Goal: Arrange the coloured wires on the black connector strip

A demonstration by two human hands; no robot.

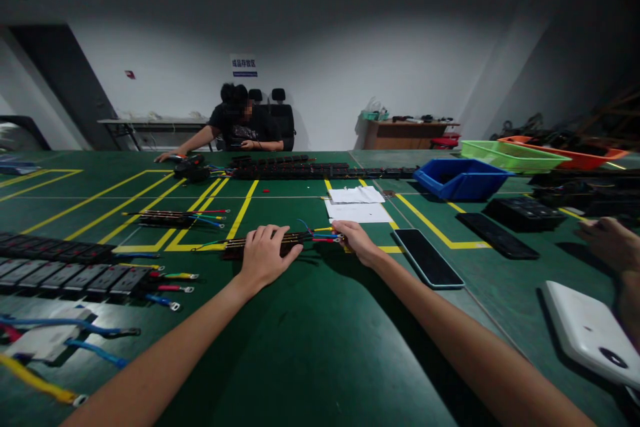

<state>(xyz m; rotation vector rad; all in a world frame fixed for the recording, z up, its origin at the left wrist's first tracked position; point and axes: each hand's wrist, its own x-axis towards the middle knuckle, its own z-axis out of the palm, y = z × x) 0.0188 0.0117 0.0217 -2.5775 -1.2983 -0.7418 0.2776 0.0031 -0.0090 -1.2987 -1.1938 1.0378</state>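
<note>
A dark strip assembly with brass-coloured lines (234,245) lies on the green table, coloured wires leaving both ends. My left hand (266,255) rests flat over its middle, fingers spread and pointing away from me. At the right end, my right hand (353,240) pinches the lugged ends of the red, blue and yellow wires (324,235). Just beyond that hand lie white paper sheets (359,211). Further left is a similar strip assembly (167,218) with wires at its right end.
Blocky black modules with lugged cables (95,280) line the left side. A phone (429,258), a blue bin (461,179) and a white device (590,330) are on the right. Another person's hand (611,242) shows at the right edge. Someone sits across the table (245,123).
</note>
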